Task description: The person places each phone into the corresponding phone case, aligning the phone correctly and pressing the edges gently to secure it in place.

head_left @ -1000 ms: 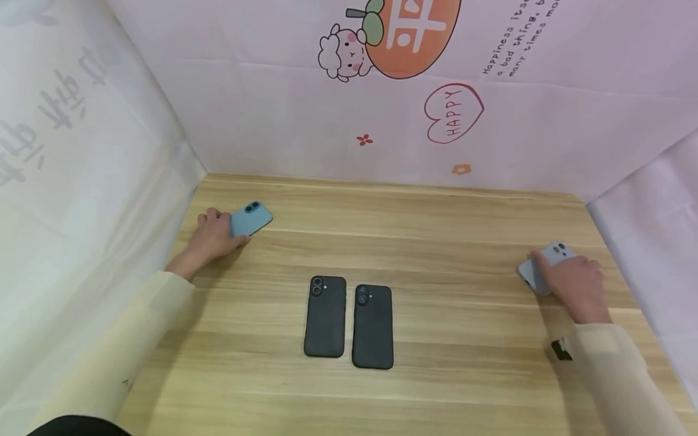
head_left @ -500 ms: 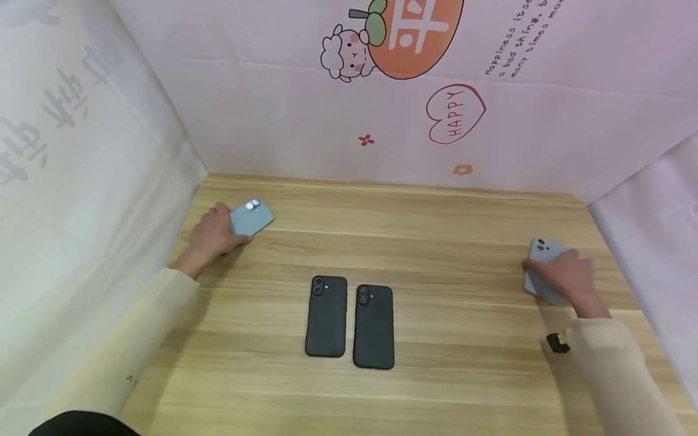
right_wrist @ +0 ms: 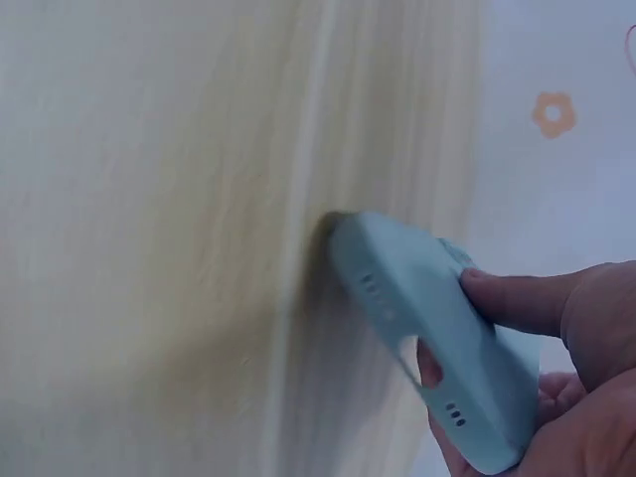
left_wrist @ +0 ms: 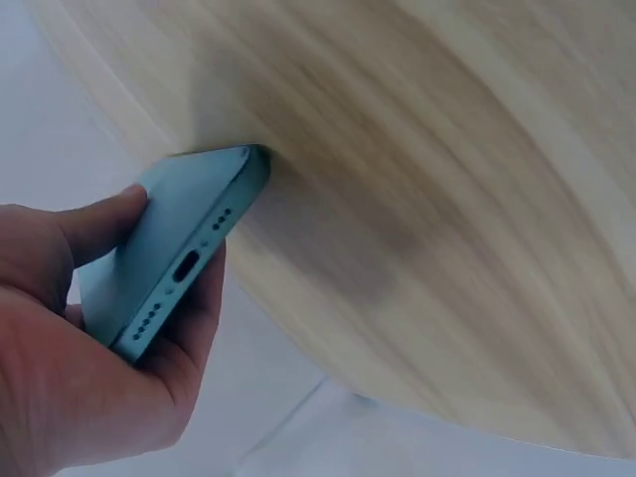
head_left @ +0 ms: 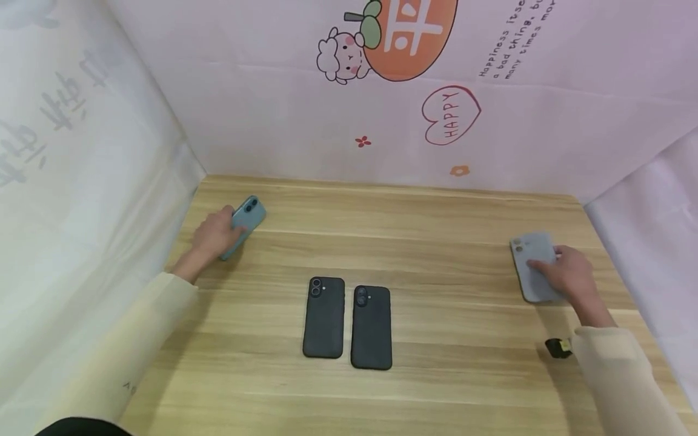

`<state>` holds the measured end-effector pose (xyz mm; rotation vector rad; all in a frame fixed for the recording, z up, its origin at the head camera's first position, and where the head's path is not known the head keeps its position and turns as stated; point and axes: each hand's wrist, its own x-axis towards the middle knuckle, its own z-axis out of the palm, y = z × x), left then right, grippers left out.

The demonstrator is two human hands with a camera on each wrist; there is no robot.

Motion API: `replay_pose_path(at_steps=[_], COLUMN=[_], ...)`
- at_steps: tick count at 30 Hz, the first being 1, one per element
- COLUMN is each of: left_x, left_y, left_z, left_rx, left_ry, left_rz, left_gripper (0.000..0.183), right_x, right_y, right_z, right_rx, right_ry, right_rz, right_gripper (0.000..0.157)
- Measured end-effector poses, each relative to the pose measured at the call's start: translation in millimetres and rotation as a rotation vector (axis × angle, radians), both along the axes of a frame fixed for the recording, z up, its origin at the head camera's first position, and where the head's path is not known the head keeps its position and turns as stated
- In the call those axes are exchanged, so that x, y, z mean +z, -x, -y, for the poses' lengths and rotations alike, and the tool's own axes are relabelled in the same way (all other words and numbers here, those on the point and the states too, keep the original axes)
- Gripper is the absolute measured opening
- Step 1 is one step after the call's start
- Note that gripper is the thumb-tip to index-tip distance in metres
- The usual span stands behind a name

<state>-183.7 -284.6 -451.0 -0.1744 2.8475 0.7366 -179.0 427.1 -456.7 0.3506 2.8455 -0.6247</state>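
At the table's far left, my left hand (head_left: 214,233) grips a light blue phone (head_left: 249,217). The left wrist view shows the phone (left_wrist: 179,238) tilted, its port end facing the camera, with the thumb on one face and fingers beneath. Over on the right, my right hand (head_left: 568,275) holds a pale blue phone case (head_left: 534,266) by its side. In the right wrist view a fingertip shows through the port cutout of the case (right_wrist: 437,318), and the thumb presses its back. Wood colour shows through its camera holes in the head view.
Two black phones or cases lie side by side at the table's middle, a left one (head_left: 324,318) and a right one (head_left: 371,327). The wooden table (head_left: 436,393) meets a printed white cloth (head_left: 272,121) at the back. A small black item (head_left: 558,347) sits by the right cuff.
My left hand has tilted the phone, so its long side edge now shows. The right hand has turned the pale blue case counterclockwise and shifted it slightly left. The black pair stays put.
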Motion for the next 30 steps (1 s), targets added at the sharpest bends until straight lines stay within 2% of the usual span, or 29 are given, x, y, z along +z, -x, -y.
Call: replay_pose_path(at_steps=[3, 8, 14, 20, 24, 30], left_x=[0.1, 3.2, 8.7, 21.5, 30.3, 33.1], left_y=[-1.3, -5.8, -17.0, -29.9, -39.2, -51.7], left_z=[3.7, 5.7, -8.3, -33.8, -52.9, -80.4], left_rx=[0.042, 0.139, 0.233, 0.254, 0.262, 0.211], left_ry=[-0.105, -0.336, -0.59, -0.77, -0.844, -0.991], left_rz=[-0.006, 0.02, 0.071, 0.08, 0.071, 0.114], left_gripper=[0.05, 0.057, 0.062, 0.063, 0.061, 0.057], right_x=[5.6, 10.5, 14.4, 25.9, 34.6, 47.0], right_y=[-0.5, -3.7, -6.0, -6.2, -6.1, -4.9], right_z=[10.1, 23.6, 36.9, 59.3, 81.1, 114.1], right_rx=[0.013, -0.011, -0.01, 0.039, 0.069, 0.106], right_ry=[0.06, 0.158, 0.194, 0.209, 0.237, 0.289], right_rz=[0.021, 0.065, 0.067, 0.032, 0.0, -0.013], right_gripper=[0.075, 0.074, 0.077, 0.075, 0.071, 0.071])
